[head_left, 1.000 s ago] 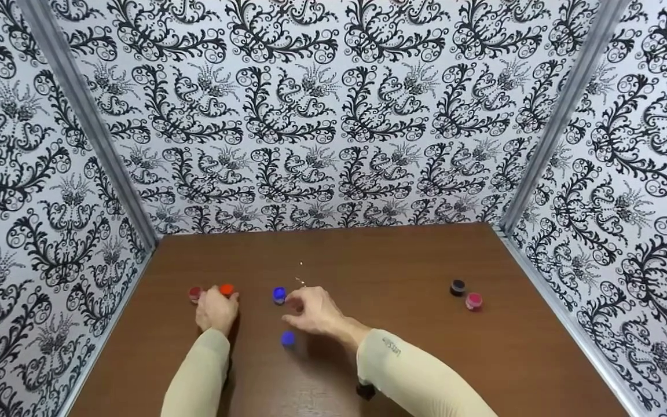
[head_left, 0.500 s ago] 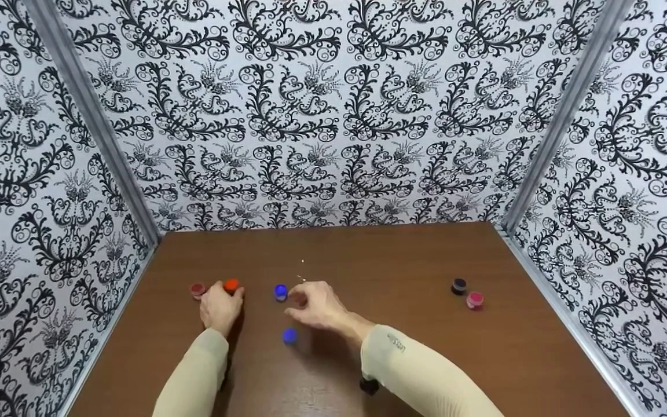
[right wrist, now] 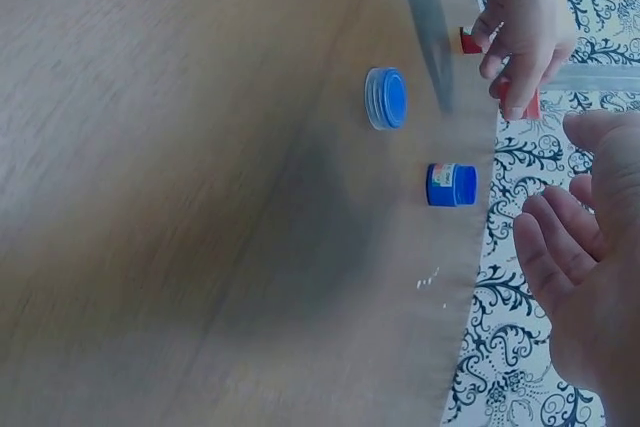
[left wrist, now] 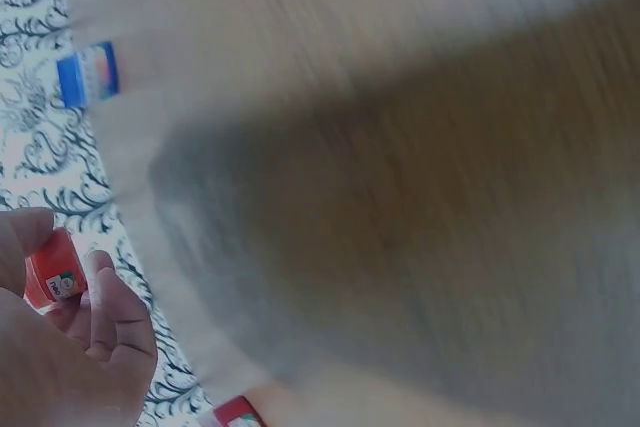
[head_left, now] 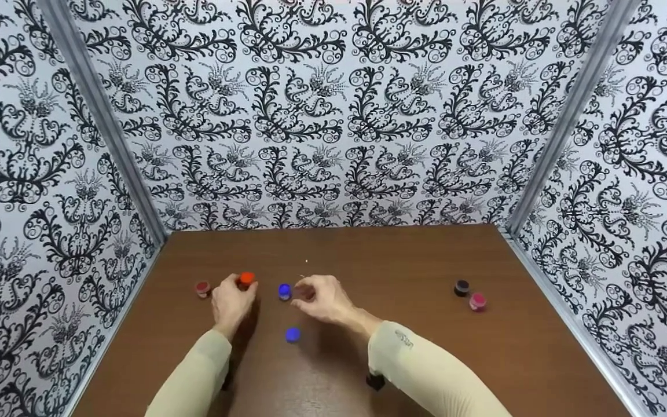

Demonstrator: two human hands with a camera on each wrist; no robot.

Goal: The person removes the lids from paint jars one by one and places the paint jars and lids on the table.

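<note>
In the head view my left hand [head_left: 233, 302] pinches a small orange paint jar [head_left: 246, 278] between thumb and fingers; the left wrist view shows it held clear of the table. My right hand [head_left: 325, 299] hovers just right of a small blue paint jar [head_left: 285, 292], fingers loosely bent and holding nothing. The right wrist view shows this blue jar [right wrist: 451, 185] upright with a label, apart from the right hand [right wrist: 590, 257]. Nearer the person lies a round blue piece [head_left: 292, 334], which looks like a lid with a clear ribbed side [right wrist: 385, 99].
A red jar [head_left: 202, 289] stands left of the left hand. On the right of the brown table [head_left: 403, 266] are a black jar [head_left: 461, 288] and a pink jar [head_left: 477, 302]. Tiny pale specks [right wrist: 428, 279] lie near the blue jar. Patterned walls [head_left: 322, 116] enclose the table.
My left hand has moved right and a little away from the person with the orange jar, leaving the red jar in full view. The right hand stays beside the blue jar.
</note>
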